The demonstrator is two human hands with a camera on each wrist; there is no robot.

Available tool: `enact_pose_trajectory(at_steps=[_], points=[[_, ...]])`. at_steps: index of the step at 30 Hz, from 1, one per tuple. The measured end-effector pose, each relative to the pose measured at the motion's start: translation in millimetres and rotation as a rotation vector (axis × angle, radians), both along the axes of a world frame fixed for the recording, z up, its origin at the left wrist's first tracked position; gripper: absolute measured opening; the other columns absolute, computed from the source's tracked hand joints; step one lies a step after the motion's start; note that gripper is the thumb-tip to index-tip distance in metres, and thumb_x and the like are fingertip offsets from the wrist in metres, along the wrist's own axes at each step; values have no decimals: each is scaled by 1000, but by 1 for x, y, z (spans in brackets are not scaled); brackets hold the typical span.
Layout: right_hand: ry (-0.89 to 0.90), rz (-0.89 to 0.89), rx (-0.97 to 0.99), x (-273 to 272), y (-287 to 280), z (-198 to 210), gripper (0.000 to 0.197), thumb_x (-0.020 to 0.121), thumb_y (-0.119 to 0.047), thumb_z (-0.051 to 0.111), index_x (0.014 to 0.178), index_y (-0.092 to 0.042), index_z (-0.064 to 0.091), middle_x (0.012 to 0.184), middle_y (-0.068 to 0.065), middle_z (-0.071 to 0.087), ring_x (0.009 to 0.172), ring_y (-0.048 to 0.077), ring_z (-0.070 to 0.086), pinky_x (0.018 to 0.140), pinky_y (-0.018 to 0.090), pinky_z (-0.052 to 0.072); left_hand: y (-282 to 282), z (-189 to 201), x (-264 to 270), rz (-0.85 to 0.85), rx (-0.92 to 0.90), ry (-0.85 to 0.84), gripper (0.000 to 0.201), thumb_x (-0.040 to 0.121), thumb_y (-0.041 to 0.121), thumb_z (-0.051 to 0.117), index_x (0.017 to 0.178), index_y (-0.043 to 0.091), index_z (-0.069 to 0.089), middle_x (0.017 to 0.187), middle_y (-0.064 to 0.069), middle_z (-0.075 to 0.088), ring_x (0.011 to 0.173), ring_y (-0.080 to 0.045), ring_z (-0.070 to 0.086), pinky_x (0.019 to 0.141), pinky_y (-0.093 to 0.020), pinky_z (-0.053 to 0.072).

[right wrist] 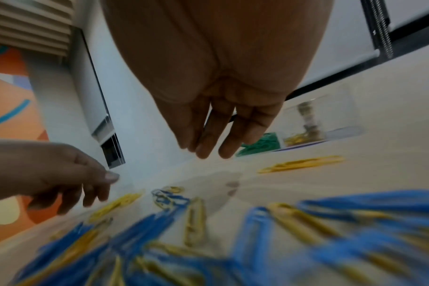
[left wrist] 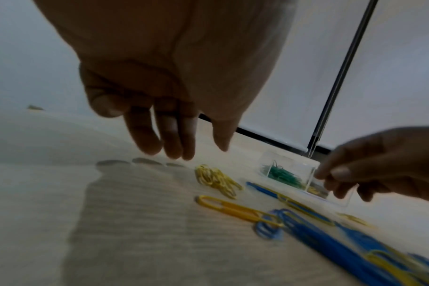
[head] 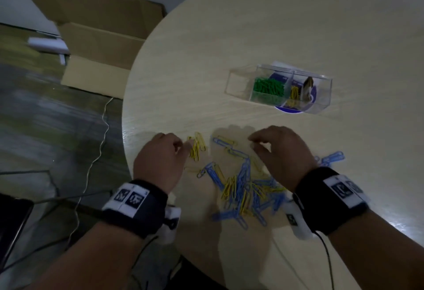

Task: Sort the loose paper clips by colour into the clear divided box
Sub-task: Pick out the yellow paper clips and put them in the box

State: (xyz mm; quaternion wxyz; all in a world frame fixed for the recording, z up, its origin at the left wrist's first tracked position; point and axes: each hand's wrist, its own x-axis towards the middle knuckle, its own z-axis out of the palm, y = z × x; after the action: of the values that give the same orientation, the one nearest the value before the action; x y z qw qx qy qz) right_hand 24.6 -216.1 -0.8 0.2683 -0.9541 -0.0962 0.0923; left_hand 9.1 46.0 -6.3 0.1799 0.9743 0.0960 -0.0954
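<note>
A clear divided box [head: 238, 83] stands on the round table, with green clips [head: 268, 86] in one compartment and a few yellow clips [head: 294, 93] in the one to its right. A mixed pile of blue and yellow clips [head: 247, 188] lies near the front edge between my wrists. A small bunch of yellow clips [head: 196, 146] lies apart, just right of my left hand [head: 183, 146]. My left hand [left wrist: 198, 151] hovers over the table with loose, empty fingers. My right hand [head: 254, 142] hangs above the pile's far side, its fingers [right wrist: 208, 152] fairly straight and empty.
The table edge [head: 125, 129] curves close by my left hand. An open cardboard box [head: 98, 44] and a thin cable [head: 101, 129] lie on the floor to the left. A blue-and-white printed disc [head: 289, 110] sits under the divided box.
</note>
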Motion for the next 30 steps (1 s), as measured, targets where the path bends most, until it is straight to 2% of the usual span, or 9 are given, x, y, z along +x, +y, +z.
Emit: enact_pose_trajectory(at_steps=[3, 9, 12, 14, 17, 20, 25, 28, 30], points=[[110, 18, -20, 26, 33, -1, 16, 87, -28, 61, 99, -22, 69, 97, 5, 65, 94, 26, 59, 82, 32, 43, -11, 1, 10, -27, 45, 126, 45, 84, 69, 48, 91, 26, 61, 91, 4, 53, 79, -21, 58, 69, -33, 48], [231, 67, -151, 48, 54, -9, 12, 87, -25, 59, 93, -17, 65, 102, 11, 58, 97, 32, 55, 84, 38, 47, -17, -4, 14, -66, 4, 60, 19, 92, 40, 57, 97, 22, 61, 95, 2, 51, 85, -25, 59, 68, -30, 40], [227, -4, -177, 51, 39, -10, 12, 87, -20, 54, 92, -12, 61, 101, 15, 57, 95, 35, 55, 81, 39, 45, -15, -5, 19, -71, -72, 118, 19, 89, 31, 61, 103, 18, 61, 104, -4, 54, 92, -26, 58, 73, -31, 40], [248, -51, -182, 52, 24, -9, 12, 85, -16, 54, 95, -9, 58, 102, 16, 58, 96, 35, 54, 77, 35, 41, -16, -3, 20, -96, -103, 136, 19, 87, 25, 63, 103, 18, 60, 100, -3, 54, 93, -25, 57, 73, -30, 38], [282, -103, -151, 49, 3, -6, 13, 84, -14, 55, 96, -13, 58, 103, 13, 63, 96, 33, 56, 76, 33, 41, -18, -2, 23, -148, -137, 140, 24, 82, 20, 66, 104, 20, 59, 99, -3, 59, 94, -25, 59, 77, -35, 45], [217, -142, -108, 38, -15, -2, 15, 83, -17, 53, 94, -17, 63, 100, 8, 67, 93, 30, 59, 78, 34, 46, -20, 0, 24, -214, -175, 108, 32, 79, 16, 65, 111, 21, 65, 107, -4, 65, 101, -25, 61, 86, -36, 47], [22, -270, -131, 18, -54, -1, 12, 82, -13, 59, 91, -18, 66, 96, 10, 60, 84, 31, 60, 75, 34, 47, -25, 0, 18, -351, -132, 18, 30, 83, 12, 61, 110, 21, 68, 103, -4, 62, 97, -27, 58, 81, -36, 46], [47, -176, -177, 15, -68, -5, 19, 80, -13, 63, 98, -16, 71, 97, 12, 59, 85, 36, 61, 79, 40, 51, -26, -2, 15, -386, -96, -13, 30, 79, 10, 62, 107, 18, 69, 99, -7, 62, 94, -32, 59, 80, -40, 50], [78, -68, -204, 12, -69, -6, 26, 77, -20, 69, 104, -16, 71, 97, 13, 61, 87, 38, 60, 83, 41, 50, -28, -1, 14, -408, -65, -10, 31, 78, 13, 63, 108, 16, 69, 98, -7, 61, 93, -33, 58, 79, -40, 51]])
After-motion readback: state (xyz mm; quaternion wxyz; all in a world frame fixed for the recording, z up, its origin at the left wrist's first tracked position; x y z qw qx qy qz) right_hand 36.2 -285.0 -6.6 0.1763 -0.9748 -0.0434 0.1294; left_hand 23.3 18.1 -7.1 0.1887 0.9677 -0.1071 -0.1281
